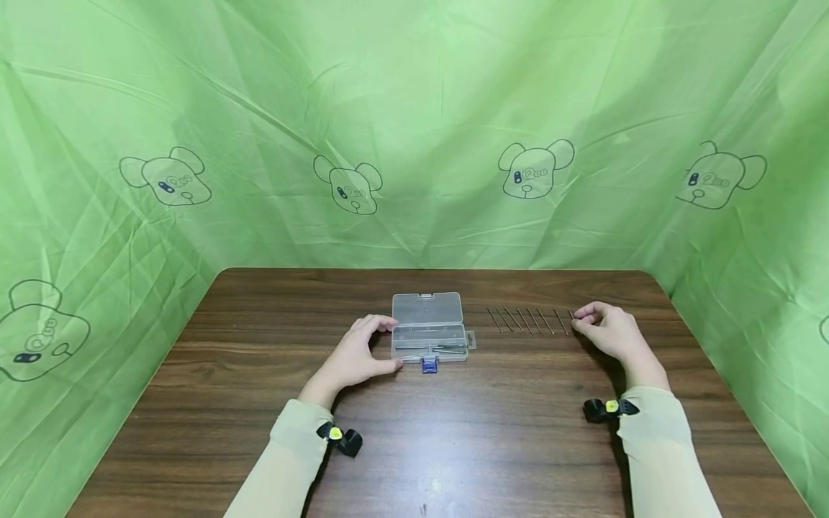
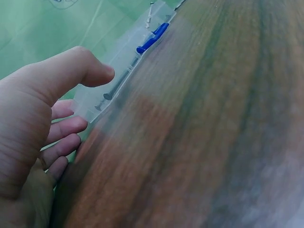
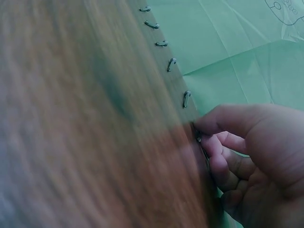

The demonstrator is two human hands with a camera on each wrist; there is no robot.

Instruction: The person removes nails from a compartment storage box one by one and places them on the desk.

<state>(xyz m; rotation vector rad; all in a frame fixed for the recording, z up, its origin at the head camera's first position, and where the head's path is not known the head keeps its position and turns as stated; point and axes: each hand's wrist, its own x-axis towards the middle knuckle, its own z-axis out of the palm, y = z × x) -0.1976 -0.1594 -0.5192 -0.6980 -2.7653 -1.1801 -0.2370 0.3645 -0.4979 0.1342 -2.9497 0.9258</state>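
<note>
A clear plastic box (image 1: 429, 334) stands with its lid (image 1: 427, 309) raised toward the back and a blue latch (image 1: 429, 365) at its front. Several long nails (image 1: 447, 350) lie in the front compartment. My left hand (image 1: 355, 352) holds the box's left end, thumb at the front corner and forefinger near the hinge side. To the right, more nails (image 1: 545, 321) lie in a slanted row on the table. At the row's right end, my right hand (image 1: 609, 331) pinches a nail (image 3: 199, 139) between thumb and fingers; much of that nail is hidden.
The brown wooden table (image 1: 505, 432) ends at a back edge just behind the box and nails. A green cloth (image 1: 427, 108) with bear-face drawings rises around its back and sides. A clear hanging tab (image 1: 471, 339) juts from the box's right side.
</note>
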